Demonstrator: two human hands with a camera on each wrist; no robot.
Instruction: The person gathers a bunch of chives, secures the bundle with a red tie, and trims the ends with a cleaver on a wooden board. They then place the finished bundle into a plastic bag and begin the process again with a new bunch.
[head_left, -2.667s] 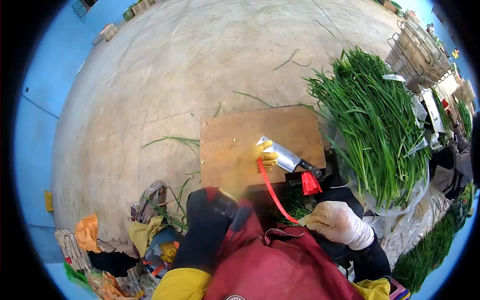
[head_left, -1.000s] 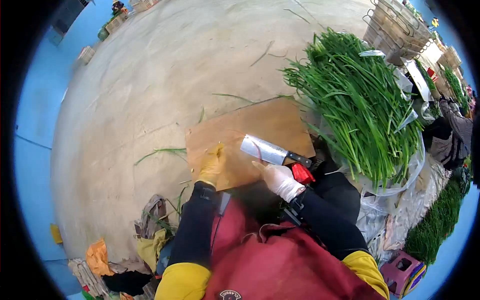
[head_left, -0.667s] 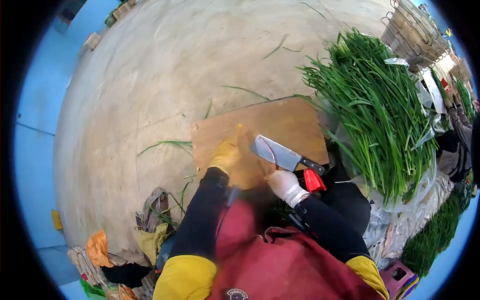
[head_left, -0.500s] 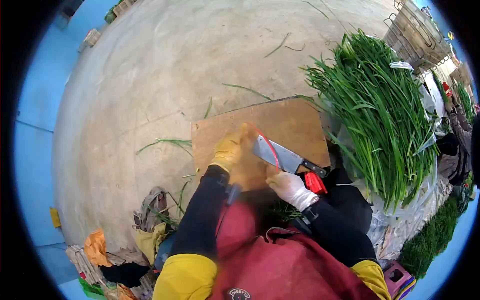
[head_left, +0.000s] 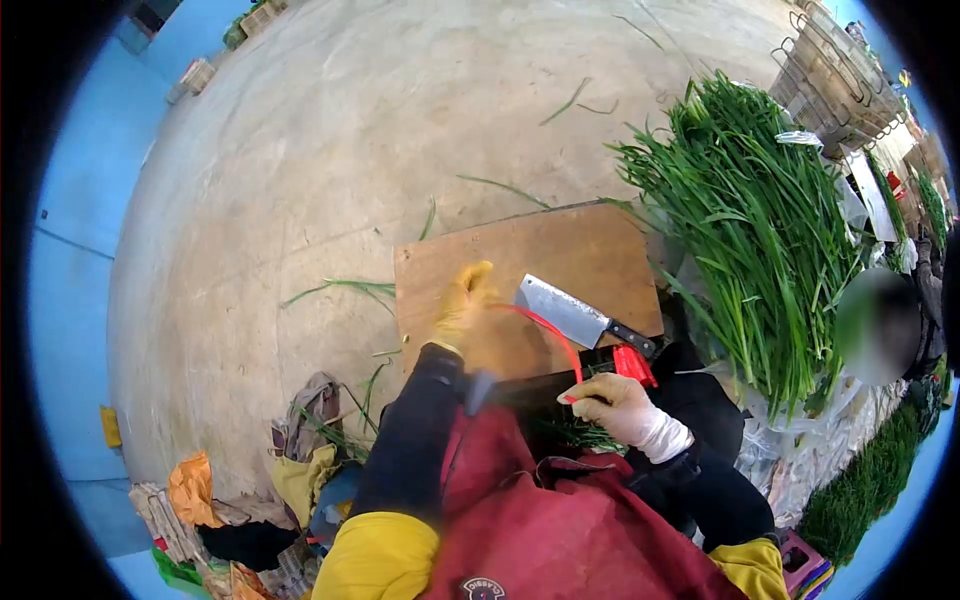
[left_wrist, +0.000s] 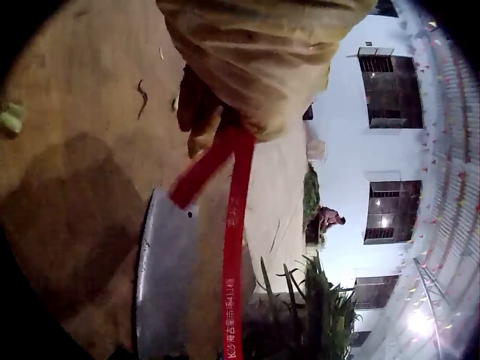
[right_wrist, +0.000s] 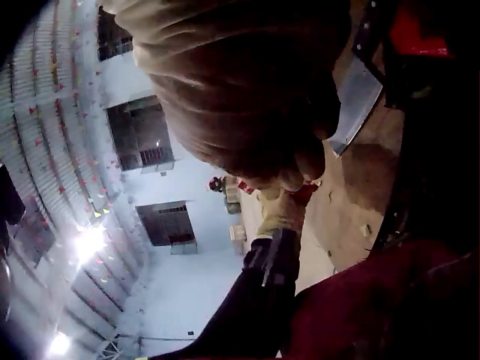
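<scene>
A yellow-gloved left hand (head_left: 463,308) pinches one end of a red printed strip (head_left: 547,324) over the left part of a wooden board (head_left: 600,235). The left wrist view shows the strip (left_wrist: 235,255) leaving the fingers, with a short end jutting beside it. From there it arcs to the right hand (head_left: 622,412), in a whitish glove, which pinches the other end near the board's front edge. Between the hands a cleaver (head_left: 562,308) lies flat on the board, handle to the right. The right glove (right_wrist: 232,90) hides most of its fingertips in the right wrist view.
A red bundle (head_left: 632,364) sits by the cleaver's handle. A large heap of long green leaves (head_left: 745,240) stands right of the board, a crate (head_left: 835,85) behind it. Cloths and bags (head_left: 300,480) lie at the left, loose leaves (head_left: 345,286) on the floor.
Over the last half second the right hand has drawn back toward the body and right, still holding the strip. The left hand has stayed over the board, gripping its end.
</scene>
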